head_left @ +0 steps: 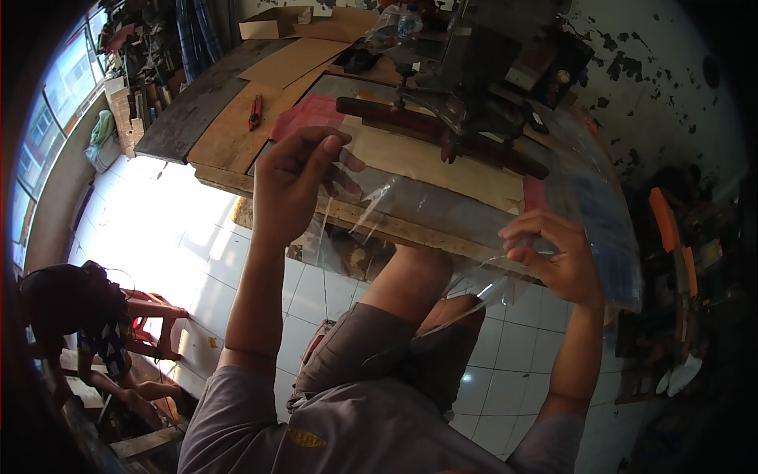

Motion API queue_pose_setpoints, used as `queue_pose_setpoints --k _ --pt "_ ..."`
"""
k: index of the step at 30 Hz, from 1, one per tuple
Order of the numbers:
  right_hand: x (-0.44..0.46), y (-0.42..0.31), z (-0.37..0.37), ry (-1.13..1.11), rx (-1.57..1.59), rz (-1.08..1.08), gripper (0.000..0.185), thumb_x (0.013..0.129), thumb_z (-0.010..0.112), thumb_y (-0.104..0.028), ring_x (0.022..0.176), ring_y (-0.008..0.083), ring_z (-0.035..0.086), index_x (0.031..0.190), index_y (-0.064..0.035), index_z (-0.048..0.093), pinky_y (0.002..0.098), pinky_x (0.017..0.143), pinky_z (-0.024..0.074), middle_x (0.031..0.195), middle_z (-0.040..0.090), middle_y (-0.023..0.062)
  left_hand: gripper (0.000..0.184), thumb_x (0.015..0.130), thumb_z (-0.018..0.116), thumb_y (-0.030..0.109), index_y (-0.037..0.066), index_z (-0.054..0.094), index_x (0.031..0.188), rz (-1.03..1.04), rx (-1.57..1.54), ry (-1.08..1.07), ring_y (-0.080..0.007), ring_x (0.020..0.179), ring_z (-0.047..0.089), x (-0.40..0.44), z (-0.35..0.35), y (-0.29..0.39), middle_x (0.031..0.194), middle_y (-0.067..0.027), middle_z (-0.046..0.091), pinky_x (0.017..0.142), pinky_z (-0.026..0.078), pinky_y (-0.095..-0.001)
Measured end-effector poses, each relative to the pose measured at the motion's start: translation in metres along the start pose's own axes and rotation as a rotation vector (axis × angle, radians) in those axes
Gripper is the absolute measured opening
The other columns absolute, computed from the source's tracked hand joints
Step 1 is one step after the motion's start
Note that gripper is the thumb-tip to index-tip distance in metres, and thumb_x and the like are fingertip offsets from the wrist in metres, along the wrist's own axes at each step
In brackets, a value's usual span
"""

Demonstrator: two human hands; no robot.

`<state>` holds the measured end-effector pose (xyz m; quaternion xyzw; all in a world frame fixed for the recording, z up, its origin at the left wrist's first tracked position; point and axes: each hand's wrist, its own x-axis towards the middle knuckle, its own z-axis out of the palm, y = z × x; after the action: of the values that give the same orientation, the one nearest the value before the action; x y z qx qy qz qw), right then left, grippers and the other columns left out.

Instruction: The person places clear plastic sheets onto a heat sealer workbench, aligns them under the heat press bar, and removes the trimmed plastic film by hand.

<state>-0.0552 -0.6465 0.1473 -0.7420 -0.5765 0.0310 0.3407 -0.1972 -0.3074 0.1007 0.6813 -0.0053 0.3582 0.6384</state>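
My left hand pinches one side of a clear plastic sheet between thumb and fingers. On the other side, my right hand has its thumb and fingers curled onto the same sheet. The plastic hangs loosely above my knees and over the front edge of the worktable, with light glinting on its folds. Just beyond it stands a dark machine with a long dark red bar. Under that bar lies a cream-coloured pad, with red material at its left end.
A red cutter knife and cardboard pieces lie on the table's left part. A plastic bottle stands at the back. Stacked clear and blue plastic covers the right side. Another person sits low at left near a red stool.
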Motion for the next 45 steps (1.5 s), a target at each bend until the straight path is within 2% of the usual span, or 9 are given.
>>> queue_pose_setpoints --k 4,10,13,19,22,25,34,37,45 --pt "-0.004 -0.016 0.001 0.188 0.237 0.133 0.045 0.088 0.08 -0.016 0.09 0.0169 0.074 0.128 -0.0033 0.063 0.0289 0.077 0.0583 0.109 0.073 0.0114 0.025 0.106 0.059 0.019 -0.004 0.067 0.113 -0.013 0.02 0.034 -0.0142 0.066 0.071 0.002 -0.003 -0.007 0.086 -0.0111 0.075 0.057 0.052 -0.0235" --pt "0.0 -0.019 -0.006 0.002 0.016 0.016 0.055 0.089 0.077 -0.011 0.089 0.0174 0.074 0.141 -0.0057 0.058 0.0325 0.079 0.0603 0.118 0.07 0.0111 0.025 0.106 0.06 0.02 -0.003 0.068 0.112 -0.006 0.025 0.033 -0.0129 0.065 0.071 0.003 0.001 -0.011 0.085 -0.0096 0.075 0.054 0.049 -0.0222" --pt "0.009 -0.029 -0.004 -0.045 -0.013 0.031 0.05 0.09 0.075 -0.01 0.085 0.0165 0.073 0.138 -0.0054 0.062 0.0329 0.078 0.0603 0.12 0.069 0.0105 0.025 0.106 0.06 0.02 -0.003 0.068 0.113 -0.002 0.005 0.013 -0.0129 0.064 0.071 0.003 0.01 -0.005 0.085 -0.0095 0.075 0.054 0.048 -0.0221" --pt "0.011 -0.02 -0.019 -0.065 -0.04 0.016 0.017 0.092 0.075 -0.01 0.082 0.0159 0.072 0.106 -0.0013 0.074 0.0292 0.074 0.0576 0.103 0.072 0.0089 0.025 0.106 0.059 0.02 -0.003 0.067 0.113 0.049 0.021 0.063 -0.0138 0.064 0.072 0.006 0.009 -0.003 0.085 -0.01 0.075 0.053 0.048 -0.0219" --pt "-0.002 -0.013 -0.033 0.0 -0.023 0.038 0.012 0.093 0.074 -0.012 0.083 0.0161 0.073 0.093 0.0004 0.073 0.027 0.074 0.0565 0.096 0.074 0.0088 0.025 0.106 0.06 0.02 -0.003 0.068 0.113 0.015 0.036 0.074 -0.0135 0.063 0.071 0.007 0.001 -0.005 0.085 -0.01 0.075 0.053 0.048 -0.0217" --pt "-0.011 -0.01 -0.037 0.073 0.05 0.054 0.014 0.094 0.072 -0.011 0.083 0.0156 0.072 0.09 0.0021 0.075 0.0273 0.075 0.0564 0.094 0.076 0.0098 0.025 0.106 0.06 0.02 -0.003 0.068 0.113 -0.022 0.007 0.061 -0.0131 0.062 0.071 0.005 0.004 -0.008 0.085 -0.0098 0.075 0.052 0.048 -0.0213" --pt "-0.013 -0.039 -0.05 0.27 0.075 0.434 0.017 0.093 0.072 -0.009 0.08 0.0141 0.071 0.084 0.0048 0.076 0.0283 0.077 0.0562 0.081 0.075 0.0103 0.026 0.106 0.059 0.018 -0.005 0.067 0.113 -0.021 0.025 0.094 -0.0132 0.057 0.068 -0.002 0.024 -0.004 0.08 -0.0113 0.074 0.049 0.048 -0.0219" --pt "-0.013 -0.034 -0.045 0.372 0.154 0.422 0.017 0.093 0.07 -0.004 0.072 0.015 0.07 0.08 0.0066 0.073 0.0298 0.075 0.0572 0.079 0.073 0.0125 0.026 0.105 0.06 0.018 -0.005 0.068 0.113 -0.024 0.01 0.081 -0.013 0.06 0.07 -0.005 0.023 -0.002 0.081 -0.011 0.075 0.049 0.047 -0.0213" --pt "-0.01 -0.042 -0.042 0.342 0.049 0.556 0.018 0.09 0.077 -0.008 0.067 0.0082 0.064 0.077 0.0033 0.072 0.0243 0.065 0.052 0.073 0.071 0.0076 0.025 0.105 0.061 0.018 -0.004 0.069 0.113 -0.073 0.008 0.065 -0.0112 0.06 0.069 -0.021 0.018 0.003 0.083 -0.0114 0.076 0.05 0.048 -0.021"
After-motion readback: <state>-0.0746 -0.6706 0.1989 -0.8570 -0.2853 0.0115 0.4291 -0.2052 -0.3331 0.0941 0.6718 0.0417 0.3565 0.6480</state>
